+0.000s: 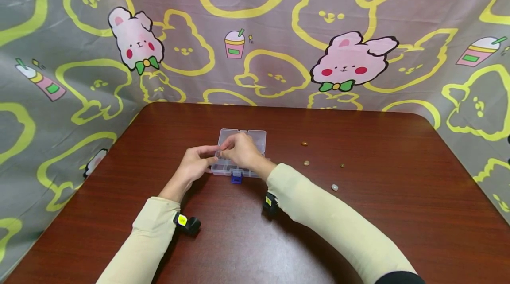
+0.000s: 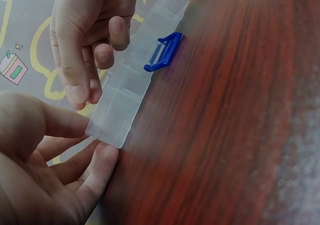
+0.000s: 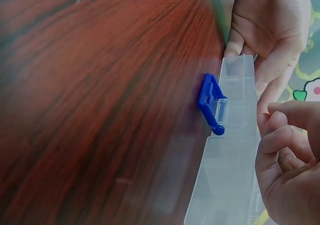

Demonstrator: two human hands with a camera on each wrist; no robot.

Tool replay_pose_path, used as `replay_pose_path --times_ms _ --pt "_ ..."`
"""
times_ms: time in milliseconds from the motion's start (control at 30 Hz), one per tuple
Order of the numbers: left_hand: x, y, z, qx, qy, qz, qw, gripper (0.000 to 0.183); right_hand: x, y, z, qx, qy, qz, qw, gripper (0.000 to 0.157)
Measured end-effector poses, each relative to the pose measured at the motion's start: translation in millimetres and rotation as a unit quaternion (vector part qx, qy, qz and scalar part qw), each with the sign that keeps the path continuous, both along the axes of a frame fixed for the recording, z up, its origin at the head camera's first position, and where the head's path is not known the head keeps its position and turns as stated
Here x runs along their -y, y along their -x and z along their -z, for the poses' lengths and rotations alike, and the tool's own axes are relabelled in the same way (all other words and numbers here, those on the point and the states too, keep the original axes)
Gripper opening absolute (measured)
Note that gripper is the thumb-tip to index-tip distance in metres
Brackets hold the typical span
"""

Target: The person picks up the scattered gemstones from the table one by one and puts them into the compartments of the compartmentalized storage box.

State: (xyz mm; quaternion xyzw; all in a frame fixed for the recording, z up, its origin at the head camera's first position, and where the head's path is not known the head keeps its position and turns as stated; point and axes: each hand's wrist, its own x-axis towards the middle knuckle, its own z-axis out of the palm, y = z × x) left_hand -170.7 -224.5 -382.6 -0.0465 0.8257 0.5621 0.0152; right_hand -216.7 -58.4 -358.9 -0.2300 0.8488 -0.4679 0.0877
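A clear plastic compartment box [image 1: 220, 172] stands on the table with its lid [image 1: 256, 138] raised at the back. Its blue latch [image 1: 237, 177] hangs off the front side. At the box's left end, my left hand [image 1: 192, 164] grips the corner between thumb and fingers, as the left wrist view shows. My right hand [image 1: 241, 150] reaches over the left compartments, thumb and fingertips [image 2: 77, 94] drawn together and pointing down. I cannot tell whether a small thing is between them. The right hand hides part of the compartments and lid.
Several small smooth stones lie apart on the brown table [image 1: 382, 151] to the right of the box: an orange-brown one [image 1: 304, 143], a tan one [image 1: 306, 163], a tiny brown one [image 1: 342, 165] and a whitish one [image 1: 334, 187]. A patterned cloth [image 1: 275, 22] hangs behind the table.
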Motion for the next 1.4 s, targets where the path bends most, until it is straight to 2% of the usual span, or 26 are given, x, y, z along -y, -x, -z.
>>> replay_pose_path --times_ms 200,433,733,1100,1400 --pt "-2 0.6 -0.5 -0.008 0.000 0.005 1.0000 0.037 -8 -0.2 -0.3 -0.001 -0.005 0.006 1.000 0.007" --pt "-2 -0.5 0.1 -0.010 -0.006 0.003 0.9999 0.038 -20 -1.7 -0.3 -0.022 -0.009 0.004 1.000 0.004" --pt "-5 -0.6 1.3 -0.005 0.001 -0.001 1.0000 0.038 -46 -10.8 2.3 -0.014 -0.001 -0.007 1.000 0.003" --pt "-3 -2.4 -0.9 -0.008 0.010 0.000 0.9999 0.038 -95 -25.6 -0.2 0.027 0.028 -0.010 0.999 0.008" --pt "-5 -1.7 -1.3 -0.002 0.012 -0.002 0.9999 0.039 -127 -42.9 -1.4 0.045 0.024 -0.004 0.999 0.013"
